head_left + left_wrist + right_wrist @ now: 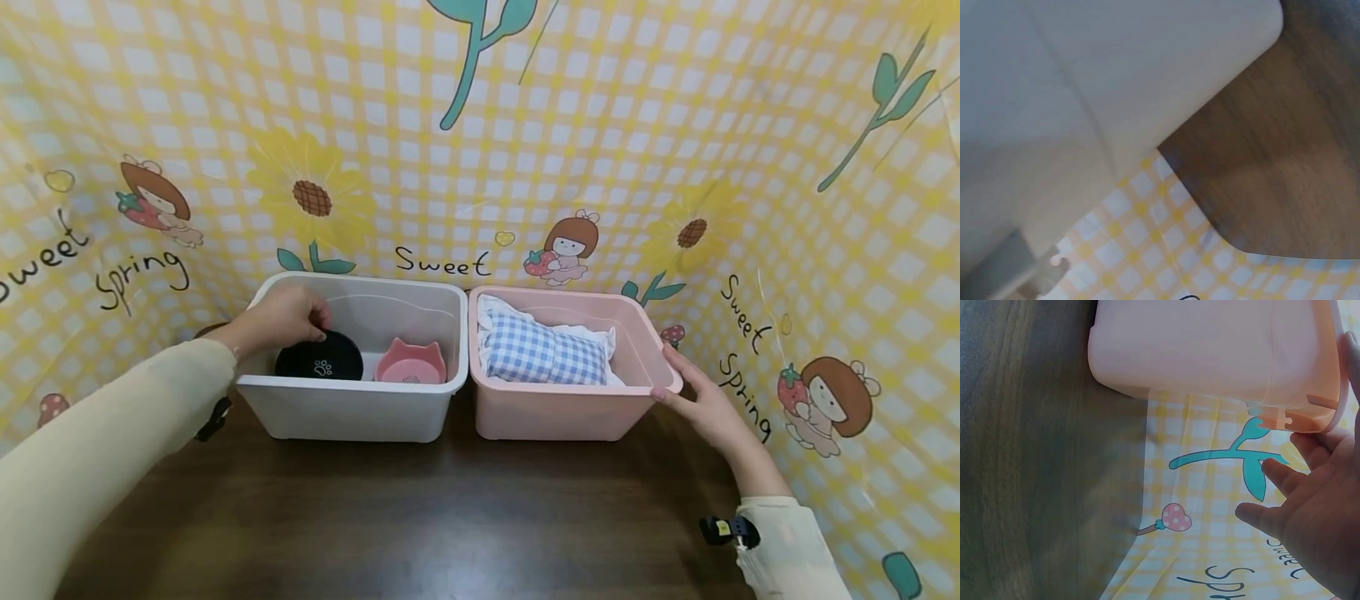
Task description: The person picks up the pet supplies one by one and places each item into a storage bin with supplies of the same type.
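Observation:
Reaching over the left end of the grey bin point(345, 408), my left hand point(281, 321) pinches the upper edge of a round black pet bowl point(318, 357) with a white paw print. The bowl stands tilted inside the bin, its lower edge hidden by the front wall. A pink cat-eared pet bowl point(411, 362) sits to its right in the same bin. At the right end of the pink bin point(562, 414), my right hand point(708, 408) rests spread against the rim corner, thumb and a finger touching it. The other fingers point(1257, 515) extend free below the rim.
A blue-and-white checked pillow point(543, 348) with a white frill lies in the pink bin. Both bins stand side by side on a dark wooden table point(450, 517). Yellow checked cloth point(420, 192) hangs behind them and along both sides.

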`<state>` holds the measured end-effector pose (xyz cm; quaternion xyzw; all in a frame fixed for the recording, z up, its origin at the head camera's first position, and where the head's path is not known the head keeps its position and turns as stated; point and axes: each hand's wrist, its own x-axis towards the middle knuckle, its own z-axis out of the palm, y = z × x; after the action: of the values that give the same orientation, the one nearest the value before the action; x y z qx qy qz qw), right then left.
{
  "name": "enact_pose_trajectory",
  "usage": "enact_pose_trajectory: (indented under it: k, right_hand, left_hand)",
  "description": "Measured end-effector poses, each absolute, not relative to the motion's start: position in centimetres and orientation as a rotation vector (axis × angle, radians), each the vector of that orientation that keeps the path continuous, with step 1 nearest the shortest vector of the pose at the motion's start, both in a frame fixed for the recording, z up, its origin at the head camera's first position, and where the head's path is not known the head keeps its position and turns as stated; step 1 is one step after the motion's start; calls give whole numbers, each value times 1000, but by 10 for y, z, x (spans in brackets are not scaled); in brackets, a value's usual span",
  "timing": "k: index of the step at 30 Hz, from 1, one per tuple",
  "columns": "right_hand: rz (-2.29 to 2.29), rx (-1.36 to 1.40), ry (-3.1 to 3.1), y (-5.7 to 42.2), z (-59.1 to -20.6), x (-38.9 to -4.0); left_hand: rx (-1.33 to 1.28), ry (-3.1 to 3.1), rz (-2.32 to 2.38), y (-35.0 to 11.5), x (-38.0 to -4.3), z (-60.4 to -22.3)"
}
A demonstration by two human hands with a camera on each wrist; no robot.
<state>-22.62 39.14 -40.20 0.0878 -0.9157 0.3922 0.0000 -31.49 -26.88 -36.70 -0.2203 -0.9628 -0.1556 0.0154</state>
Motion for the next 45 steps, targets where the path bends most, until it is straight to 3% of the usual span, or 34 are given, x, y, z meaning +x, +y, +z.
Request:
enact_pose_trajectory:
  k: [8,17,45]
  right_hand:
    - [1214,282,-2877,391,-400,-226]
    - [1204,266,-2888,393,-402,-227]
    - [1277,346,-2782,389,-412,-228]
  left_hand:
    - [-665,-3023,-544,-272,-316,-372]
    - [-582,-3021,-744,-277,-316,-354]
    - [-389,-2889,-908,-301,-272,-330]
